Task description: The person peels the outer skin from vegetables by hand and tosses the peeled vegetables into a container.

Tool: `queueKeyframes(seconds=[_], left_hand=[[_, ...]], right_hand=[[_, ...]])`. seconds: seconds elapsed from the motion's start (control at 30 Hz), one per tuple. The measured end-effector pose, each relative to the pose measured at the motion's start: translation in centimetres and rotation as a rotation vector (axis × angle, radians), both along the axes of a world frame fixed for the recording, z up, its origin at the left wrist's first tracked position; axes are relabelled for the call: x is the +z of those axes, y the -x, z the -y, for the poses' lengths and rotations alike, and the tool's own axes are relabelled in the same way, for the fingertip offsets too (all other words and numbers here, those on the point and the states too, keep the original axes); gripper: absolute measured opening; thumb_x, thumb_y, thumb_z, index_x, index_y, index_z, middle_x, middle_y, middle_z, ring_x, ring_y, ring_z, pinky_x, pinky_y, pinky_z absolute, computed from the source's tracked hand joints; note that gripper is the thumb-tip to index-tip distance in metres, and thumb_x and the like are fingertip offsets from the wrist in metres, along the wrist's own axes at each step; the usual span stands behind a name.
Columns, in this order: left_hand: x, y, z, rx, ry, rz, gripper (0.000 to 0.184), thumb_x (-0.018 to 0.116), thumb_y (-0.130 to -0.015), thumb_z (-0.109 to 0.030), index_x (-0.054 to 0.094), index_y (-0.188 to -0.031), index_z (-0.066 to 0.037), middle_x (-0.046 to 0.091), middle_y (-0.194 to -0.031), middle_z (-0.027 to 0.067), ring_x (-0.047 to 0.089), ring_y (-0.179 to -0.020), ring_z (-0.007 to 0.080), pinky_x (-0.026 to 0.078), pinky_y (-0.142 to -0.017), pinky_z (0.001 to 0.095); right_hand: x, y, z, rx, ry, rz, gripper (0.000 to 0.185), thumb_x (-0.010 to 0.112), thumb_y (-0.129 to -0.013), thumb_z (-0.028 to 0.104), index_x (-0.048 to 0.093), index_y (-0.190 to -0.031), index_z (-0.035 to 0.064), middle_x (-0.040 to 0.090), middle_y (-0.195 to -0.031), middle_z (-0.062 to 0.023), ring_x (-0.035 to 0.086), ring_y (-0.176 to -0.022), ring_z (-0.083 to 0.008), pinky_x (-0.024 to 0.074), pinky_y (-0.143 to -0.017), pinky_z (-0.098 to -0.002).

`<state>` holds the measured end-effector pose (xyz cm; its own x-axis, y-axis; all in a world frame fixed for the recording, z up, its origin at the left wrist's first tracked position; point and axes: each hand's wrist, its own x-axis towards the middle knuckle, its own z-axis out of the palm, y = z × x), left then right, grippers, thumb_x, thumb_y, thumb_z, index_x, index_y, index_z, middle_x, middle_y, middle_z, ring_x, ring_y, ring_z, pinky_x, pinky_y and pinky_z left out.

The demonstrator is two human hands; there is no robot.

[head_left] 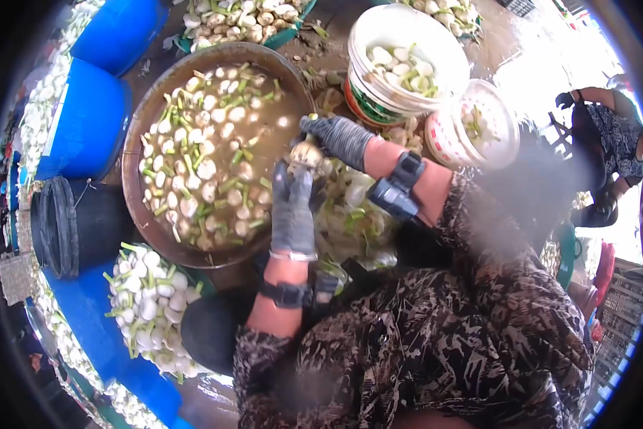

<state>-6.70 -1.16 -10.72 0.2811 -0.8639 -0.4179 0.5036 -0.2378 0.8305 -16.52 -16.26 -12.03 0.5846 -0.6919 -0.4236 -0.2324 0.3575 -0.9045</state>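
The grey-gloved left hand (pixel 293 207) grasps a round, soil-stained cream bulb (pixel 306 154) from below; the grey-gloved right hand (pixel 341 139) curls by its top, though what it grips I cannot tell; the bulb appears over the near rim of a wide, round brown basin (pixel 131 161); a slippery hold could drop it in; farther off stands a white plastic bucket (pixel 382 28).

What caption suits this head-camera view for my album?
Gloved left hand and right hand hold a pale bulb beside a round basin of green-stemmed bulbs in murky water.
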Motion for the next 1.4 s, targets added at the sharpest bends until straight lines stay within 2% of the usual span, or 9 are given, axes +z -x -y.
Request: queueKeyframes(seconds=[0.07,0.2,0.3,0.4,0.43,0.6,0.87,1.17,1.4], left_hand=[[1.2,1.5,1.0,-0.037,0.138,-0.232,0.060,0.052,-0.098,-0.016,0.021,-0.150,-0.016,0.048,-0.135,0.0155,0.055,-0.116,0.0328,0.051,-0.092,0.0468],[2.0,3.9,1.4,-0.132,0.215,-0.160,0.044,0.057,-0.095,-0.015,0.045,-0.135,-0.003,0.055,-0.126,0.0101,0.057,-0.111,0.0229,0.051,-0.092,0.0374],[2.3,5.0,1.4,-0.185,0.191,-0.080,0.042,0.059,-0.094,-0.021,0.046,-0.131,-0.005,0.056,-0.124,0.0096,0.058,-0.107,0.0224,0.050,-0.090,0.0374],[3.1,6.1,1.5,-0.208,0.107,0.125,0.061,0.059,-0.092,-0.022,0.030,-0.144,-0.007,0.056,-0.123,0.0140,0.060,-0.104,0.0237,0.052,-0.089,0.0361],[-0.6,6.0,3.2,-0.141,-0.012,-0.463,0.052,0.057,-0.093,-0.022,0.038,-0.138,-0.007,0.058,-0.117,0.0140,0.062,-0.100,0.0228,0.052,-0.085,0.0335],[1.5,6.2,0.9,-0.240,0.221,0.929,0.032,0.060,-0.091,-0.025,0.060,-0.112,-0.001,0.068,-0.089,0.0162,0.062,-0.077,0.0250,0.048,-0.072,0.0386],[1.1,4.8,1.8,-0.175,0.140,0.450,0.053,0.075,-0.085,-0.026,0.055,-0.128,-0.004,0.066,-0.113,0.0073,0.060,-0.099,0.0127,0.047,-0.091,0.0288],[1.2,4.4,0.3,-0.287,0.228,0.882,0.030,0.064,-0.091,-0.021,0.061,-0.111,0.000,0.068,-0.096,0.0104,0.061,-0.082,0.0185,0.049,-0.076,0.0319],[1.0,4.7,0.8,-0.248,0.272,0.079,0.055,0.063,-0.092,-0.021,0.039,-0.139,-0.006,0.054,-0.127,0.0137,0.058,-0.108,0.0261,0.053,-0.088,0.0402]], right_hand=[[2.8,2.1,-1.8,-0.260,-0.319,0.003,0.034,0.055,-0.098,0.032,0.067,-0.096,0.0009,0.069,-0.084,-0.0053,0.063,-0.077,-0.0111,0.0500,-0.072,-0.0260],[0.9,6.3,-2.7,0.113,0.862,-0.318,0.019,0.063,-0.081,0.020,0.066,-0.098,0.0110,0.068,-0.086,-0.0114,0.066,-0.079,-0.0291,0.0525,-0.071,-0.0401],[3.2,8.5,-4.7,-0.104,1.066,-0.537,0.016,0.064,-0.074,0.019,0.068,-0.087,0.0126,0.068,-0.085,-0.0131,0.066,-0.079,-0.0314,0.0530,-0.070,-0.0417],[7.5,10.7,-7.4,-0.217,0.935,-0.380,0.017,0.062,-0.082,0.023,0.061,-0.089,0.0076,0.062,-0.085,-0.0148,0.063,-0.082,-0.0358,0.0505,-0.072,-0.0442],[8.6,11.2,-8.6,-0.222,0.917,-0.418,0.018,0.063,-0.081,0.023,0.061,-0.087,0.0069,0.063,-0.085,-0.0143,0.063,-0.081,-0.0354,0.0503,-0.071,-0.0443],[9.8,11.4,-9.6,-0.108,0.913,-0.540,0.019,0.064,-0.080,0.026,0.064,-0.082,0.0074,0.065,-0.081,-0.0159,0.063,-0.077,-0.0370,0.0507,-0.068,-0.0465],[5.2,9.2,-7.6,-0.180,1.197,-0.498,0.015,0.068,-0.075,0.016,0.055,-0.073,0.0086,0.061,-0.072,-0.0159,0.060,-0.068,-0.0379,0.0477,-0.063,-0.0479],[7.1,10.3,-8.8,-0.076,0.961,-0.463,0.019,0.065,-0.076,0.022,0.063,-0.085,0.0050,0.064,-0.076,-0.0196,0.064,-0.074,-0.0397,0.0506,-0.066,-0.0463],[6.9,10.6,-7.6,-0.172,0.698,-0.441,0.026,0.064,-0.076,0.028,0.066,-0.084,0.0037,0.066,-0.075,-0.0201,0.065,-0.077,-0.0389,0.0519,-0.068,-0.0448]])
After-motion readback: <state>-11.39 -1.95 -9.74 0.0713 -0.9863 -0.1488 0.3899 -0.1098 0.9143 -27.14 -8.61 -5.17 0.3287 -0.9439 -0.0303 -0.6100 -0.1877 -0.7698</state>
